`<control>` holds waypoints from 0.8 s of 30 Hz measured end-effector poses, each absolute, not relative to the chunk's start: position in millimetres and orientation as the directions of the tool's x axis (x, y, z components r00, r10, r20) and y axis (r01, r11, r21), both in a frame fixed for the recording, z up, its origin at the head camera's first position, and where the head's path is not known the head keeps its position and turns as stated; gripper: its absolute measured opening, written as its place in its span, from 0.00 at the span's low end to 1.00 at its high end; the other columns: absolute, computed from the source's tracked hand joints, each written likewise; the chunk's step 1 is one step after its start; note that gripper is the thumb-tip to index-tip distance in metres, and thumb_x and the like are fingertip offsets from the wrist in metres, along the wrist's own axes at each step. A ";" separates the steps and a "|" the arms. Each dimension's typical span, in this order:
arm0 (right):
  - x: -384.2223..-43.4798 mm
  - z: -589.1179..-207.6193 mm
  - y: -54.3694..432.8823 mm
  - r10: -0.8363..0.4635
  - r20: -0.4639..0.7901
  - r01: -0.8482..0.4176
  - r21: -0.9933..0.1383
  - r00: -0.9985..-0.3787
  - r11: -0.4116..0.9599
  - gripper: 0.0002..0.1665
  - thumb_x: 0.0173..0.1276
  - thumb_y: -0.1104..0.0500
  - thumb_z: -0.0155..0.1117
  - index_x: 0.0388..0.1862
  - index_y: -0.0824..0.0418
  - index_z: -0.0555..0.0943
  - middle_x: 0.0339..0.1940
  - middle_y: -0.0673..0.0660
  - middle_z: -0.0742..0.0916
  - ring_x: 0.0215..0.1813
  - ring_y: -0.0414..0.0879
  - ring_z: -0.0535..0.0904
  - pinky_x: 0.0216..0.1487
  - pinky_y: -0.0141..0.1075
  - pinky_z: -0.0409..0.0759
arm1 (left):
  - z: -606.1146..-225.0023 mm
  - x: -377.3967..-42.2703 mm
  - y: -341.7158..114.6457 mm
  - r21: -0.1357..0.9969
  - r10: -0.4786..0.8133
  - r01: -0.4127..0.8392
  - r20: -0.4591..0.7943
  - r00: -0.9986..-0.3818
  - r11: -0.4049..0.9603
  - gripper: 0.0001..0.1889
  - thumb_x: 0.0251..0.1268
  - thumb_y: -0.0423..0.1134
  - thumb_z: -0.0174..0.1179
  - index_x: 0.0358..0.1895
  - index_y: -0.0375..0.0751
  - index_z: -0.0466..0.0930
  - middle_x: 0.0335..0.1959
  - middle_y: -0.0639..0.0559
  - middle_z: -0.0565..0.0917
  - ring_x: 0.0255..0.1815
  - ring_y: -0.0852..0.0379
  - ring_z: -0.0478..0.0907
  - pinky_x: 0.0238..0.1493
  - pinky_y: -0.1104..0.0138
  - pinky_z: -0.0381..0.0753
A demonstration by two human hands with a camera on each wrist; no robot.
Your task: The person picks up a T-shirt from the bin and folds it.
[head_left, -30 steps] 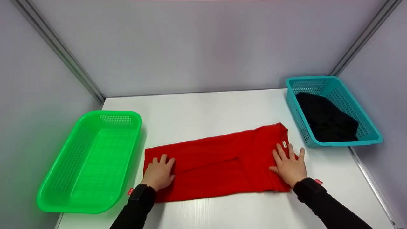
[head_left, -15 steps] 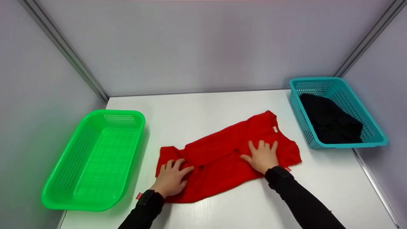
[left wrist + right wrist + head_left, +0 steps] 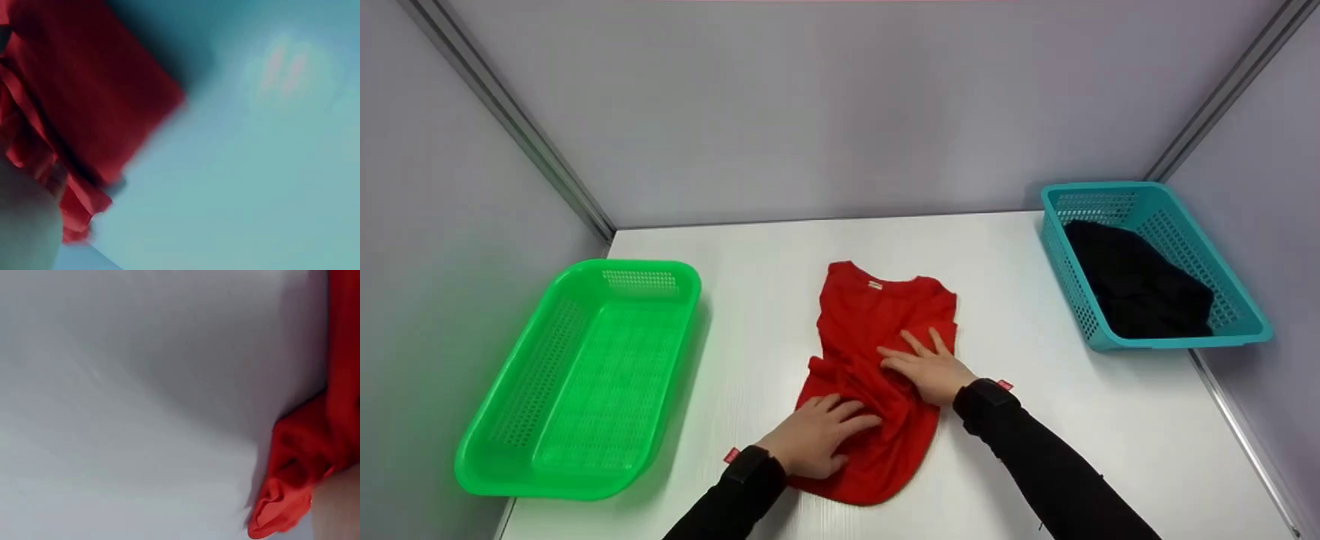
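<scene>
A folded red shirt (image 3: 885, 315) lies on the white table, its neckline with a small white label toward the back wall. Its middle and lower part are bunched and wrinkled. The left hand (image 3: 817, 435) rests on the lower left part of the cloth with its fingers spread. Higher up, the right hand (image 3: 926, 370) lies on the right side of the shirt, fingers stretched out. In the left wrist view the red cloth (image 3: 90, 84) shows a squared corner. Crumpled red fabric (image 3: 298, 455) sits at the right edge of the right wrist view.
On the left stands a green plastic basket (image 3: 664, 420) with nothing seen inside. A blue basket (image 3: 1069, 289) at the back right holds a dark garment (image 3: 1136, 281). Grey-white panels (image 3: 840, 112) wall the table at the back and both sides.
The red shirt has turned counterclockwise, from lying sideways to lying lengthwise, and its lower part has bunched. The right hand has moved left; the left hand has moved right and slightly down.
</scene>
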State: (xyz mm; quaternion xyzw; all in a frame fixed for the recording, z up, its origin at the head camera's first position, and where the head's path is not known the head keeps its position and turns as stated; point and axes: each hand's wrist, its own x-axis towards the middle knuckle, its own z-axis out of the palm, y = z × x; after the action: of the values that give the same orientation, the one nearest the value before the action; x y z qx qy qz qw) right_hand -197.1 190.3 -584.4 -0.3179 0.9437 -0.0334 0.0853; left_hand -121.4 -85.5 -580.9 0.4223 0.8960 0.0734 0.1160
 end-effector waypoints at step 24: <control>-145.1 -596.5 165.2 -0.390 0.123 -0.408 -0.191 -0.912 0.893 0.30 0.78 0.45 0.59 0.73 0.57 0.75 0.78 0.62 0.74 0.79 0.65 0.66 0.72 0.71 0.63 | -601.8 -148.4 -32.3 0.070 0.458 0.453 -0.170 -0.872 0.889 0.32 0.76 0.68 0.42 0.80 0.77 0.53 0.86 0.60 0.52 0.86 0.40 0.48 0.82 0.39 0.49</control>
State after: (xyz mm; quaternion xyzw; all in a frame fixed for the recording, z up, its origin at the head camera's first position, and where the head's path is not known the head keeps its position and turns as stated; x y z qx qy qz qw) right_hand -145.1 165.2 -596.5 -0.2052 0.9720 -0.1068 -0.0408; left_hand -148.4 -32.3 -601.8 0.2355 0.9675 0.0142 0.0913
